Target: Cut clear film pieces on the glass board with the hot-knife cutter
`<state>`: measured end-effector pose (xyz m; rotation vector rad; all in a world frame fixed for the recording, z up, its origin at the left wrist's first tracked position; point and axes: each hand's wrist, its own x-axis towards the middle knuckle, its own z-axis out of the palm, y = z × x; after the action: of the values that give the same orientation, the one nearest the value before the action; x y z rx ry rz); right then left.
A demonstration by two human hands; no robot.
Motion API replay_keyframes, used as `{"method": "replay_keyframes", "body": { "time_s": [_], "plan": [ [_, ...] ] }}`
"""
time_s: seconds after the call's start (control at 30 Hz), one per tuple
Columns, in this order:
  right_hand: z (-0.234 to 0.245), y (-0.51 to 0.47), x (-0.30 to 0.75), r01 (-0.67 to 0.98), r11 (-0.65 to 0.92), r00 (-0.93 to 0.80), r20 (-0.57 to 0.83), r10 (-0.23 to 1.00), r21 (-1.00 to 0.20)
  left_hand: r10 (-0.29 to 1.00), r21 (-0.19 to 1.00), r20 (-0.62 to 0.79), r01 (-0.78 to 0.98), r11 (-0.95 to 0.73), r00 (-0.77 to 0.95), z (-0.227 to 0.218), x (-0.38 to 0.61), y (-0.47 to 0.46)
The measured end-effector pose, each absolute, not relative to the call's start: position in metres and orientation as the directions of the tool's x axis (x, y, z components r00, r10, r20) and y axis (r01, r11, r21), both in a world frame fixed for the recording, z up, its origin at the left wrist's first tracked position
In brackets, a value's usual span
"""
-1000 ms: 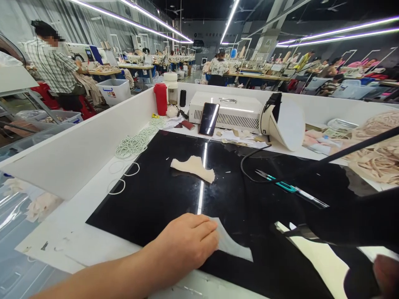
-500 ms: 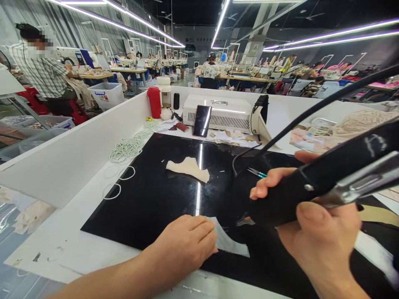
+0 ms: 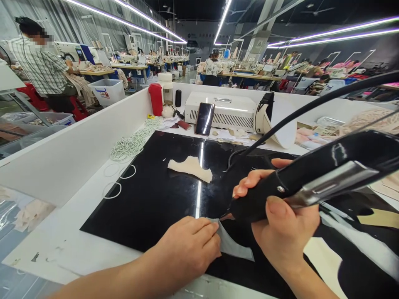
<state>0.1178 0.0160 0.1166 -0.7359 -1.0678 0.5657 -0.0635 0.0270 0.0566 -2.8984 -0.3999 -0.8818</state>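
Head camera: at the black mat's (image 3: 149, 195) near edge, my left hand (image 3: 187, 249) lies flat, not gripping, pinning the pale fabric piece (image 3: 237, 248). Just beyond, my right hand (image 3: 283, 232) clasps the black corded tool (image 3: 311, 178), its tip slanting left-down to that piece's far corner.

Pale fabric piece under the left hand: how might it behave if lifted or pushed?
Probably floppy and light: the pale fabric piece lies thin and flat. May slide on the glossy black surface; the left hand pins it.
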Motion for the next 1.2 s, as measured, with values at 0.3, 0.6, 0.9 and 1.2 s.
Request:
{"method": "replay_keyframes", "body": {
  "time_s": [0.3, 0.6, 0.9, 1.2],
  "plan": [
    [0.119, 0.016, 0.116, -0.084, 0.634, 0.407, 0.554, 0.726, -0.769, 0.232, 0.006, 0.556, 0.275, -0.961, 0.798, 0.057, -0.064, 0.025],
    [0.118, 0.016, 0.115, -0.056, 0.619, 0.423, 0.543, 0.725, -0.783, 0.245, 0.025, 0.544, 0.277, -0.961, 0.803, 0.058, -0.064, 0.026],
    [0.123, 0.019, 0.11, -0.091, 0.607, 0.443, 0.514, 0.735, -0.789, 0.241, 0.015, 0.549, 0.279, -0.96, 0.8, 0.059, -0.064, 0.026],
    [0.118, 0.02, 0.105, -0.103, 0.597, 0.419, 0.51, 0.751, -0.795, 0.219, -0.015, 0.577, 0.278, -0.96, 0.787, 0.064, -0.061, 0.026]
  ]
}}
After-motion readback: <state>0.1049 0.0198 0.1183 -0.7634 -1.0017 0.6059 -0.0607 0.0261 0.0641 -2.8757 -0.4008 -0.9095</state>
